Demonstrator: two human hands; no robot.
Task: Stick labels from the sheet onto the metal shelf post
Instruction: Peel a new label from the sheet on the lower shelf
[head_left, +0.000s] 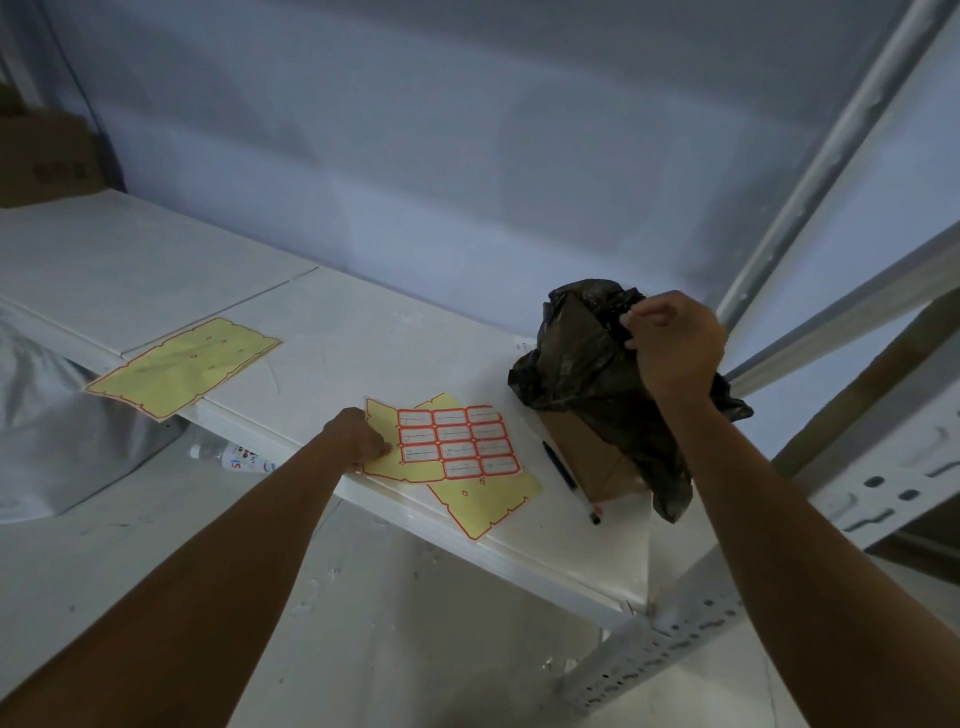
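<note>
A yellow label sheet (452, 444) with several red-bordered labels lies on the white shelf (332, 332), partly over a second, stripped yellow backing sheet (488, 499). My left hand (358, 439) presses fingertips on the label sheet's left edge. My right hand (672, 343) is closed on the top of a black plastic bag (587, 364) that covers a brown cardboard box (587, 457). The perforated metal shelf post (670, 639) runs along the lower right, under my right forearm.
Another empty yellow backing sheet (182, 366) lies at the shelf's front edge on the left. A dark pen (569, 480) rests beside the box. A white bottle (234, 457) lies below the shelf. A cardboard box (47, 161) stands at the far left.
</note>
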